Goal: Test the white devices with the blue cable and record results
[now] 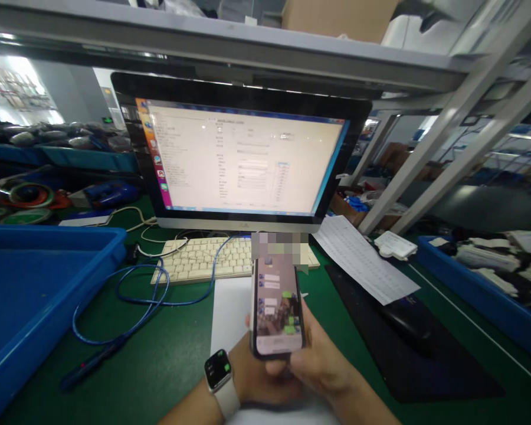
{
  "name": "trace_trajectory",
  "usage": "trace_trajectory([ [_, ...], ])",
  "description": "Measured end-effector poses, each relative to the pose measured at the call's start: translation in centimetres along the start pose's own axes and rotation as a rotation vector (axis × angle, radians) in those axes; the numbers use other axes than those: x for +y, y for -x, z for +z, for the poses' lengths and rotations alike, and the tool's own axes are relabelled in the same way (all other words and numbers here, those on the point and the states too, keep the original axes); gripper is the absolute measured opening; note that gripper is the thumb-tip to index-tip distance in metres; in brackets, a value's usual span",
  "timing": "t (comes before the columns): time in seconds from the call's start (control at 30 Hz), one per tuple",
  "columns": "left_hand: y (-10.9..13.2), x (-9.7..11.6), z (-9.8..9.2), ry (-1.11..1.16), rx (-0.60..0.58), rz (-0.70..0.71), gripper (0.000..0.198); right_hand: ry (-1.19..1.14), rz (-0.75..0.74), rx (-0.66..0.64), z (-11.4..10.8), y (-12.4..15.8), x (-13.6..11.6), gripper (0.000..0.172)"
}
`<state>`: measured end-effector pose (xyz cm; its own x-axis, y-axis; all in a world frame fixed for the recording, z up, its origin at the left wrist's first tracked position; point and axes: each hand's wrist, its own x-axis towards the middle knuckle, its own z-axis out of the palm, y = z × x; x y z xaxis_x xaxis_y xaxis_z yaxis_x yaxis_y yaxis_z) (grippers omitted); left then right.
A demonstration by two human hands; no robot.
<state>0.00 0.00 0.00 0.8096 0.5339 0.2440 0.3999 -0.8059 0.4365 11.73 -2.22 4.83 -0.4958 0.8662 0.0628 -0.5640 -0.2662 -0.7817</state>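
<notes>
Nearest to you, your left hand, with a watch on its wrist, sits at the lower end of the phone; its fingers are partly hidden, so whether it grips cannot be told. Your right hand holds the phone along its side, upright in front of the keyboard and hiding part of it. Behind the keyboard stands your lit monitor. Left of it, a blue cable loops across the green worktop; right of it lies a printed sheet.
</notes>
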Motion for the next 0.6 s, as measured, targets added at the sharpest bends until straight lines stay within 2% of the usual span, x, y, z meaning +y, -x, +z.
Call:
trace_trajectory([
  [0.1, -0.4, 0.2, -0.4, -0.016, -0.023, -0.009, 0.007, 0.021, -0.091, 0.215, -1.0, -1.1, -0.9, 0.071],
  [0.23, -0.4, 0.2, -1.0, -0.02, -0.005, -0.064, 0.01, 0.027, -0.184, 0.441, -2.7, -2.2, -2.7, 0.049],
  [0.33, -0.4, 0.1, -1.4, -0.019, 0.02, -0.074, 0.009, 0.079, -0.228, 0.64, -4.5, -2.2, -4.3, 0.043],
  [0.43, -0.4, 0.1, -1.7, -0.016, 0.023, -0.083, 0.011, 0.21, -0.311, 0.901, -7.6, -1.6, -6.2, 0.04],
  [0.53, -0.4, 0.1, -1.6, -0.004, 0.024, -0.09, 0.011, 0.435, -0.354, 1.169, -11.8, -1.4, -8.4, 0.042],
  [0.6, -0.5, 0.1, -1.4, -0.002, 0.028, -0.092, 0.011, 0.609, -0.354, 1.29, -14.6, -1.7, -9.8, 0.043],
])
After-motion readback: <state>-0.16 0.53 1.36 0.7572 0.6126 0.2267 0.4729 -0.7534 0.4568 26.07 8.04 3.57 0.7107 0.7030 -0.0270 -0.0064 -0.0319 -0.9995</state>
